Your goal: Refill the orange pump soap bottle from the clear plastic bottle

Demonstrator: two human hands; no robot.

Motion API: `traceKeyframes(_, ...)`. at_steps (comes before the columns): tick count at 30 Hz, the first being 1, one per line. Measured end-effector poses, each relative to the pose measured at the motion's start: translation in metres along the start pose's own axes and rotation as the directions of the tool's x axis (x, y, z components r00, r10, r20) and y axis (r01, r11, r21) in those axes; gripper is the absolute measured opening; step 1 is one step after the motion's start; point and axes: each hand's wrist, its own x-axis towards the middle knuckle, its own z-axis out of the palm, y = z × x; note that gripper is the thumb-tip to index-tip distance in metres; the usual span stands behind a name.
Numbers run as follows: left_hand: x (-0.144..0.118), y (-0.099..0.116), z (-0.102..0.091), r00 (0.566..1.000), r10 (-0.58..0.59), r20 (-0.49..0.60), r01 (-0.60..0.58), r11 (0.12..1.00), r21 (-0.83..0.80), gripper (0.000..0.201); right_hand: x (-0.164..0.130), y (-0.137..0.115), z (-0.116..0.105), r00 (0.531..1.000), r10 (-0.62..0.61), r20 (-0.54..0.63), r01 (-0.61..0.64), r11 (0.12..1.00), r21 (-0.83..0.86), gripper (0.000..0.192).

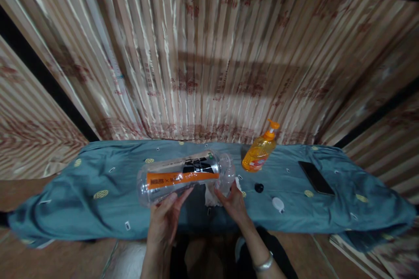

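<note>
**Clear plastic bottle, held sideways over cloth-covered table**

Item: large empty bottle (183, 175), orange label, lying horizontal above the blue cloth (81, 192). Left hand (163, 222) cups its base end from below, fingers spread; right hand (231, 200) grips the neck end with a white rag (211, 196). Judged step: wiping. Nearby: orange pump bottle (261, 150), black cap (259, 188), phone (316, 178).

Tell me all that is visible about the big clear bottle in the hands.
The big clear bottle looks like plastic, with an orange band and a black-and-white label. It lies sideways above the blue cloth, neck pointing right. The left hand supports its body from below; the right hand holds the neck end. It looks empty.
</note>
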Motion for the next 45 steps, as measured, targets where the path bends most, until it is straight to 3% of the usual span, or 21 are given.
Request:
traceKeyframes(7, 0.000, 0.000, 0.001, 0.999, -0.014, -0.032, 0.013, 1.000, -0.006, 0.047, 0.001, -0.002, 0.000, 0.999, 0.054, 0.000, -0.054, 0.998, 0.017, 0.075)
traceKeyframes(12, 0.001, -0.001, -0.001, 1.000, -0.008, 0.002, 0.008, 1.000, 0.006, 0.050, 0.002, -0.004, -0.001, 0.994, 0.100, 0.042, -0.100, 0.995, -0.002, 0.061)
traceKeyframes(20, 0.000, 0.000, -0.002, 1.000, -0.017, -0.007, 0.017, 1.000, 0.021, 0.045, 0.005, -0.004, -0.006, 0.997, 0.081, 0.004, -0.081, 0.997, -0.009, 0.056)
traceKeyframes(36, -0.002, 0.001, 0.009, 0.999, -0.004, -0.035, 0.004, 1.000, 0.008, 0.049, 0.001, -0.006, -0.003, 0.999, 0.032, 0.013, -0.032, 0.999, 0.020, 0.074)
traceKeyframes(45, 0.000, -0.003, 0.009, 1.000, -0.001, -0.014, 0.001, 1.000, 0.018, 0.043, 0.002, 0.003, -0.001, 1.000, 0.002, -0.016, -0.002, 1.000, 0.029, 0.056)
